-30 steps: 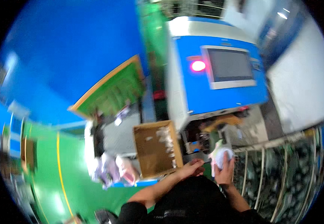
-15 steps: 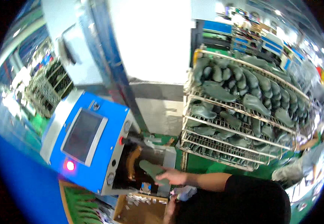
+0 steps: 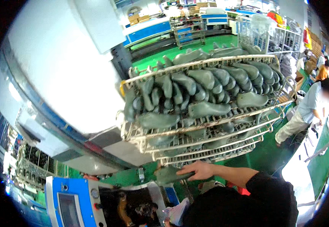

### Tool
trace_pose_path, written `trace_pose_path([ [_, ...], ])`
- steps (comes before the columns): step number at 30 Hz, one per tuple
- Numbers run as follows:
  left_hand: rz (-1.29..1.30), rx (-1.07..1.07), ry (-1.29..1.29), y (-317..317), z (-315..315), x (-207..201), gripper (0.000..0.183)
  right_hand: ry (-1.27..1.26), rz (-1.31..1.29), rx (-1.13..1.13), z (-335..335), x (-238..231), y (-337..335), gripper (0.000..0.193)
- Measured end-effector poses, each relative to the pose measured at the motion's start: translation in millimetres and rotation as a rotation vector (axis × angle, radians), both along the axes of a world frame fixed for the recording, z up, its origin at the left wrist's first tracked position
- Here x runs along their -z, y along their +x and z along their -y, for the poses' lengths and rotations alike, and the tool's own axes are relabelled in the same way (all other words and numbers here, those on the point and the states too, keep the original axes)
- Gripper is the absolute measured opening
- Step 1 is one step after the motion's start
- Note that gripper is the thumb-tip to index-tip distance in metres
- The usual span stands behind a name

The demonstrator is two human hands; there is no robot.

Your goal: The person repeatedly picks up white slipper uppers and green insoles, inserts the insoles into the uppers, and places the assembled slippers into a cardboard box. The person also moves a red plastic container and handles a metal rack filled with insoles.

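Observation:
My right hand (image 3: 199,170) is closed around one end of a dark green shoe last (image 3: 168,175), held out over the near side of a wire rack. The last points left, away from my fingers. At the lower edge, a sliver of my left hand (image 3: 167,222) shows beside a pale pink and lavender piece (image 3: 178,212), whose kind I cannot make out. My left fingers are mostly out of sight. Just left of it lies the dark open bed of a machine (image 3: 143,200), with a curved brown part (image 3: 123,211) in it.
The white wire rack (image 3: 213,119) holds many green lasts on several tiers. A blue control panel (image 3: 79,200) with a screen stands at lower left. At right, a person (image 3: 304,109) bends over a white table (image 3: 299,181). A pale wall panel (image 3: 62,68) rises at left.
My view has swung right, toward the rack. The right hand has carried the last from over the machine bed to beside the rack. The pale piece stays near my left hand.

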State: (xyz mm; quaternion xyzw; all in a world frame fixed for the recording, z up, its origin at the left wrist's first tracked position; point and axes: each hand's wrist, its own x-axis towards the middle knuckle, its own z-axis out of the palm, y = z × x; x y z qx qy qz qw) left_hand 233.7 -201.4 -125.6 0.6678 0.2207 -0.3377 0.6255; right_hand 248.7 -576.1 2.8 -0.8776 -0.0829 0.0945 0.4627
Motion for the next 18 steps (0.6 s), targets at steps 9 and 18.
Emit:
trace_pose_path([
  [9, 0.046, 0.294, 0.043, 64, 143, -17, 0.06, 0.166, 0.694, 1.011, 200, -114, -132, 0.066],
  [18, 0.07, 0.352, 0.075, 67, 182, -32, 0.066, 0.21, 0.803, 1.243, 266, -178, -146, 0.058],
])
